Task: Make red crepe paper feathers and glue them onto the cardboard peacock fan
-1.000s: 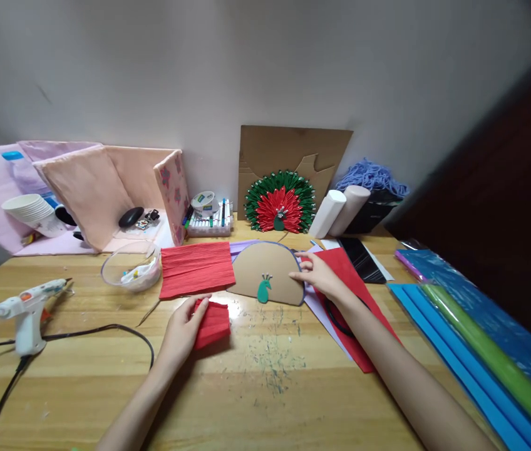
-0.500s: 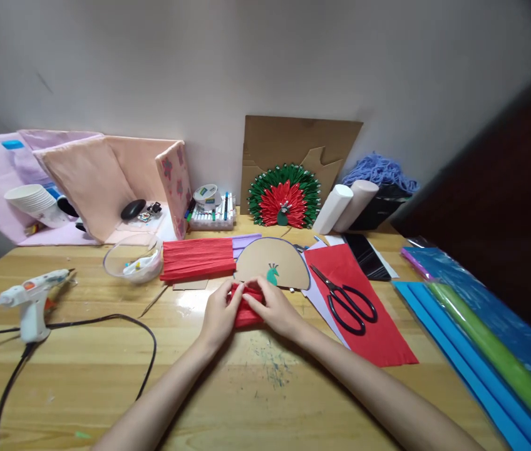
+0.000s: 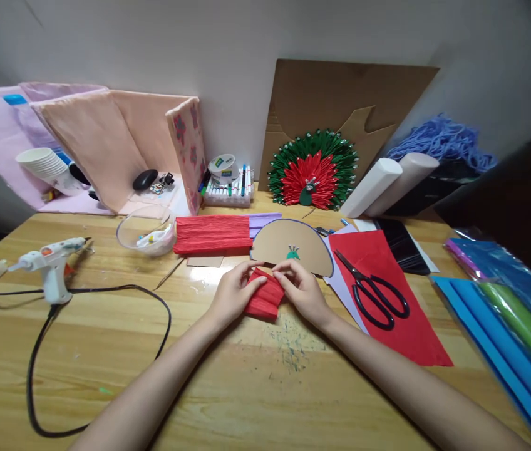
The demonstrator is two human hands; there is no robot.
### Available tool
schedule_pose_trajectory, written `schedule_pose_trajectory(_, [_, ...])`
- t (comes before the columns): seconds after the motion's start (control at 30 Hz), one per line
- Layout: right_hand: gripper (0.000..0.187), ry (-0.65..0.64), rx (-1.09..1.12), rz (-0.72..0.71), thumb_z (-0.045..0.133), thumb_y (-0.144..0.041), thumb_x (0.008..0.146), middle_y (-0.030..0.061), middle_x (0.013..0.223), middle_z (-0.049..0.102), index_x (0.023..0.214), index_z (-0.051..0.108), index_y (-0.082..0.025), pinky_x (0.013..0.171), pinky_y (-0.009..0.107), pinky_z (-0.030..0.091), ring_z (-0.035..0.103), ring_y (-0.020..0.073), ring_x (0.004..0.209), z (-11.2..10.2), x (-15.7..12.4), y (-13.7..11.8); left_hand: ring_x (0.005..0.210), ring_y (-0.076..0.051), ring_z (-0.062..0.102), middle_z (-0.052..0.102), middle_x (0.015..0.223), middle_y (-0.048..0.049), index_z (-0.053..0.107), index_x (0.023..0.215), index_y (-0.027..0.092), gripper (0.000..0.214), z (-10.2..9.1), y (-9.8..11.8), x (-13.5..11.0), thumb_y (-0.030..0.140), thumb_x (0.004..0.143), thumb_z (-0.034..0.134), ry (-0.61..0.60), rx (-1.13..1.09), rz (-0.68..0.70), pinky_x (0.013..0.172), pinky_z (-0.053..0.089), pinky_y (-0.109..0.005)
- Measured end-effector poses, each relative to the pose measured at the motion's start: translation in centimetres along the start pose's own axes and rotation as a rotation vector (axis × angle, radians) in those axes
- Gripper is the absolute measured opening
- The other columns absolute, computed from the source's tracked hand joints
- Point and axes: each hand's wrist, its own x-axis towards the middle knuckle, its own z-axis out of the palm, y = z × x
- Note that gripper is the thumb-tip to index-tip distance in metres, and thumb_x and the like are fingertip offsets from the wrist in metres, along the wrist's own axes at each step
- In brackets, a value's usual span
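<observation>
Between my hands is a small folded piece of red crepe paper [image 3: 264, 299], held just above the table. My left hand [image 3: 235, 291] grips its left side, thumb on top. On the right, my right hand [image 3: 304, 291] pinches the upper right edge between thumb and fingers. Just beyond them lies a half-round cardboard piece [image 3: 293, 233] with a purple rim line and a small green peacock shape [image 3: 292, 254], partly hidden by my right hand. A stack of red crepe paper [image 3: 213, 234] rests to the left.
Black-handled scissors [image 3: 373, 294] lie on a red sheet [image 3: 416, 332] at right. A glue gun [image 3: 54, 269] with a looping cord stands at left, near a clear bowl [image 3: 129, 232]. A finished red and green peacock [image 3: 312, 175] leans on cardboard [image 3: 322, 94]. Blue paper rolls [image 3: 486, 351] lie far right.
The red paper is more exposed now, as my hands have moved apart. My right hand has shifted to its upper right edge. The whole view has shifted and tilted slightly.
</observation>
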Motion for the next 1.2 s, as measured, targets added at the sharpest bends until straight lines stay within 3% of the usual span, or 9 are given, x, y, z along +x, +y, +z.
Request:
schedule_pose_trajectory(0.2, [0.019,-0.073,0.101,0.062,0.056,-0.035,0.082,0.0019,0.084,0.06,0.093,0.052,-0.02,0.07,0.028,0.048,0.059,0.0147,0.078,0.05,0.18,-0.15,0.093,-0.017,0.059,0.061,0.112,-0.0081,0.055,0.114,0.019,0.038,-0.08,0.03,0.12,0.022,0.076,0.059,-0.013,-0.131,-0.023,0.083,0.047,-0.029])
schedule_pose_trajectory(0.4, [0.018,-0.105,0.014,0.034,0.058,-0.032,0.08,0.002,0.083,0.06,0.092,0.054,-0.019,0.068,0.028,0.047,0.058,0.0146,0.077,0.09,-0.06,0.01,0.084,-0.016,0.061,0.065,0.1,-0.0082,0.056,0.111,0.016,0.037,-0.65,0.17,0.1,0.021,0.074,0.059,-0.033,-0.202,-0.081,0.072,0.049,-0.026])
schedule_pose_trajectory(0.57, [0.014,-0.061,-0.01,0.013,0.056,-0.032,0.081,0.0027,0.082,0.062,0.085,0.058,-0.019,0.07,0.029,0.047,0.059,0.0151,0.076,0.02,0.07,0.29,0.075,-0.016,0.062,0.067,0.087,-0.0069,0.056,0.11,0.014,0.036,-0.87,-0.08,0.07,0.02,0.074,0.058,-0.044,-0.238,-0.138,0.063,0.049,-0.025])
schedule_pose_trajectory(0.77, [0.019,-0.095,-0.035,0.027,0.063,-0.035,0.076,0.0028,0.083,0.063,0.087,0.058,-0.019,0.063,0.027,0.047,0.059,0.0151,0.072,0.11,-0.14,-0.03,0.081,-0.018,0.063,0.067,0.082,-0.0059,0.058,0.108,0.014,0.034,-0.92,-0.14,0.13,0.023,0.076,0.057,-0.056,-0.221,-0.138,0.068,0.049,-0.027])
schedule_pose_trajectory(1.0, [0.014,-0.065,-0.077,-0.007,0.056,-0.032,0.081,0.0023,0.078,0.063,0.082,0.059,-0.019,0.063,0.028,0.046,0.058,0.0146,0.069,0.17,-0.25,-0.26,0.081,-0.017,0.062,0.067,0.101,-0.0092,0.063,0.099,0.014,0.027,-0.88,-0.01,0.11,0.025,0.076,0.057,-0.037,-0.149,-0.111,0.072,0.049,-0.029])
schedule_pose_trajectory(1.2, [0.012,-0.089,-0.148,0.012,0.058,-0.03,0.079,0.0013,0.074,0.062,0.079,0.059,-0.018,0.057,0.025,0.042,0.054,0.013,0.063,0.11,-0.14,-0.21,0.081,-0.017,0.062,0.068,0.095,-0.0082,0.064,0.095,0.013,0.024,-0.87,0.17,0.18,0.026,0.075,0.058,-0.02,-0.136,-0.117,0.073,0.048,-0.028])
